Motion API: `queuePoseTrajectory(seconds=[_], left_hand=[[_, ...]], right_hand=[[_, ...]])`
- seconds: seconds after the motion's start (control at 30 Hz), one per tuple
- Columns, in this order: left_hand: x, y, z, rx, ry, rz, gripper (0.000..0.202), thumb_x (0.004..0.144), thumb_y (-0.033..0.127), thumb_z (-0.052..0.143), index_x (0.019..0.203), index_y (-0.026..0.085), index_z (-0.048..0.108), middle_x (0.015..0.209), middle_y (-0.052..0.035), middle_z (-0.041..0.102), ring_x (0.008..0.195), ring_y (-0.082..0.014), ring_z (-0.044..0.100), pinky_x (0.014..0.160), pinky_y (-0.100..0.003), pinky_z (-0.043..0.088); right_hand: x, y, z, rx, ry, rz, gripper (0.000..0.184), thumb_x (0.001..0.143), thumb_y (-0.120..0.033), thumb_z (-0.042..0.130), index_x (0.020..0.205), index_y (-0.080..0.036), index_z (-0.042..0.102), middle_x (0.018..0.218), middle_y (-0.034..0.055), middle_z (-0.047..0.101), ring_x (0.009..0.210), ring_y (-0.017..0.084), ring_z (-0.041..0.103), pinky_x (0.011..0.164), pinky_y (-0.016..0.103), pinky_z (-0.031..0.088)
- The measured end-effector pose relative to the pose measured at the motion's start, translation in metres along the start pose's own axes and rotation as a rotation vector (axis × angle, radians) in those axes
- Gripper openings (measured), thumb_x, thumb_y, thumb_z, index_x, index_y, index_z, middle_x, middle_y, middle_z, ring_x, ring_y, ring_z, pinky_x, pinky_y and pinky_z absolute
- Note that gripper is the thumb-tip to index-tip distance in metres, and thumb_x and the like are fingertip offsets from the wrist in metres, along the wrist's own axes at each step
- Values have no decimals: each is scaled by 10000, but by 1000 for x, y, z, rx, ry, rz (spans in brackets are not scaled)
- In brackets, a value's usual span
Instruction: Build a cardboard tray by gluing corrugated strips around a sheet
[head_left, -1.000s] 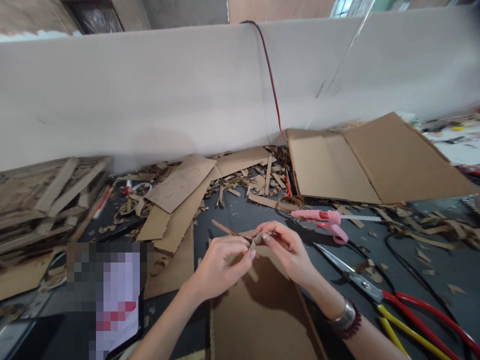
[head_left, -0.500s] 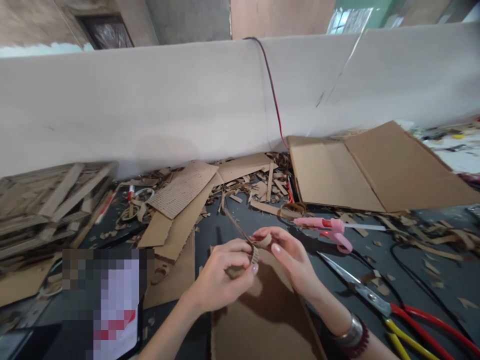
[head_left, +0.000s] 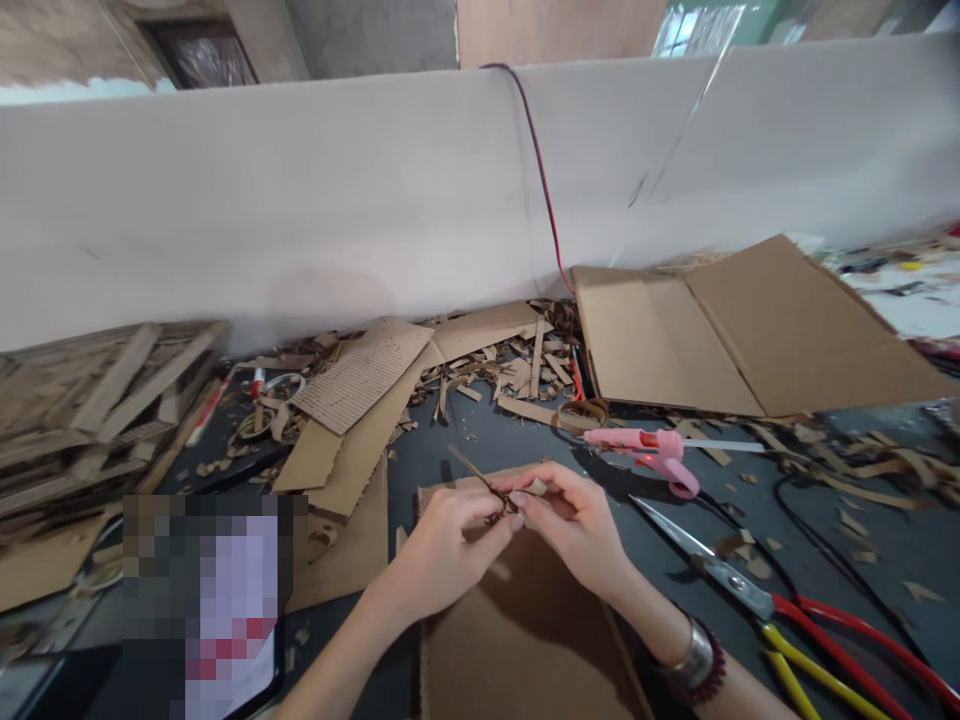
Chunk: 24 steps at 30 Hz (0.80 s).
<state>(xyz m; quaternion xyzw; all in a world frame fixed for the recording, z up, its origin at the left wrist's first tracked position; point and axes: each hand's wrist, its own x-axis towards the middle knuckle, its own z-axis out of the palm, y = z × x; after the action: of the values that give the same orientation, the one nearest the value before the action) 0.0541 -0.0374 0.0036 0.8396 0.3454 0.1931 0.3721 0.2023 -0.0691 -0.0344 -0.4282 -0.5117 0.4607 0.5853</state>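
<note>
My left hand [head_left: 465, 535] and my right hand [head_left: 574, 520] meet above a flat brown cardboard sheet [head_left: 532, 640]. Between their fingertips is a small curled strip of corrugated cardboard [head_left: 501, 505], with a thin end sticking out up and to the left. Both hands are closed in a pinch on this strip, and the fingers partly hide it. To the right of my right hand lies a pink hot glue gun [head_left: 645, 450] with a translucent glue stick in its back. Large scissors [head_left: 739, 590] with red handles lie nearer to me.
Cardboard scraps [head_left: 517, 375] cover the back of the table. A folded cardboard sheet [head_left: 675, 340] leans at the back right, corrugated sheets [head_left: 367, 375] lie left of centre. A cardboard lattice piece [head_left: 112, 400] sits far left, yellow handles [head_left: 806, 665] beside the scissors.
My right thumb and fingers have come in to meet the left fingertips on the strip. The curled ends that stood out before are now mostly covered. The view has shifted slightly.
</note>
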Motion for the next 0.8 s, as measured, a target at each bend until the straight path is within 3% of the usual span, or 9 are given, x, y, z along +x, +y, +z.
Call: queuePoseTrajectory(seconds=[0.23,0.43,0.63,0.8], left_hand=[[0,1,-4,-88,-62,46,280,861,234,446,648,132,597,673,-18,579,679,-121,533,662,-202,382],[0,0,-3,-106,-87,47,263,852,215,449,670,131,617,656,-17,584,664,-122,538,708,-211,397],[-1,-1,-3,-126,-108,19,293,859,240,438,647,128,607,689,-37,633,709,-143,578,699,-213,407],[-2,0,-3,-155,-115,31,280,852,226,450,664,124,630,682,-36,632,715,-140,582,713,-210,408]], right_hand=[[2,-2,-1,78,48,71,42,745,-223,626,714,-205,605,789,14,712,725,126,651,627,207,510],[2,-1,-2,40,78,59,104,744,-251,623,669,-200,572,690,2,698,699,117,640,784,254,475],[3,-1,-1,36,72,69,108,756,-278,605,689,-202,566,645,-6,664,584,107,597,545,205,468],[3,1,-2,22,88,73,126,759,-295,598,697,-197,549,645,-2,648,560,113,575,517,217,452]])
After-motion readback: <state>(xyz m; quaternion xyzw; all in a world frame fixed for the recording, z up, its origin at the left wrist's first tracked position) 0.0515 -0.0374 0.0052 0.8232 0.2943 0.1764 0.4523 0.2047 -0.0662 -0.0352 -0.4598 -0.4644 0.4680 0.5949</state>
